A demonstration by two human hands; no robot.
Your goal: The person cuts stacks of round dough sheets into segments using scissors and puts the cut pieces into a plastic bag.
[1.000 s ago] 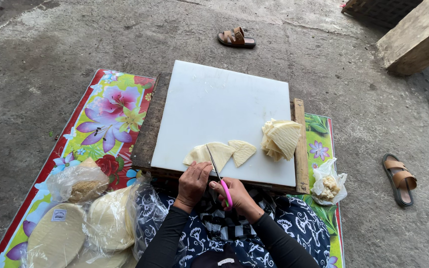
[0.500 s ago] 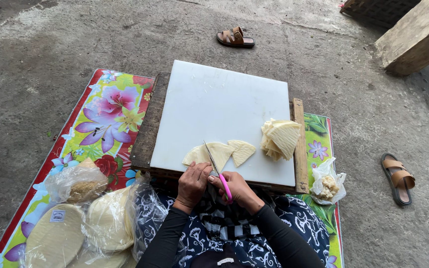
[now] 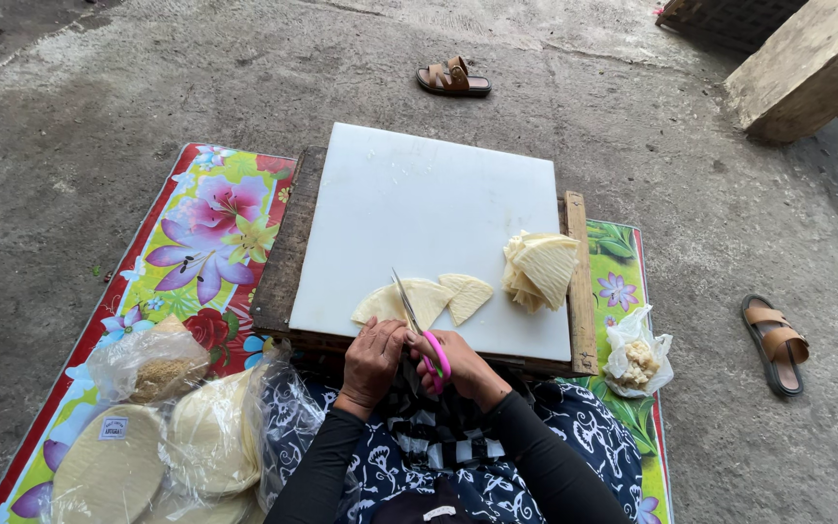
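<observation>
Clear plastic bags of round pale wafers [image 3: 138, 456] lie on the floral mat's [image 3: 196, 233] left edge. At the white cutting board's [image 3: 419, 204] near edge, the left hand [image 3: 372, 357] pins a thin pale flatbread [image 3: 402, 303] while the right hand [image 3: 458, 364] grips pink-handled scissors [image 3: 421, 325] cutting it. Stacked cut wedges [image 3: 538, 270] sit at the right edge.

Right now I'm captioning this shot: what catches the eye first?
The white cutting board fills the centre, where the right hand works pink-handled scissors through a pale flat round steadied by the left hand. Cut wedges are stacked at its right edge; a bright floral mat lies left.
</observation>
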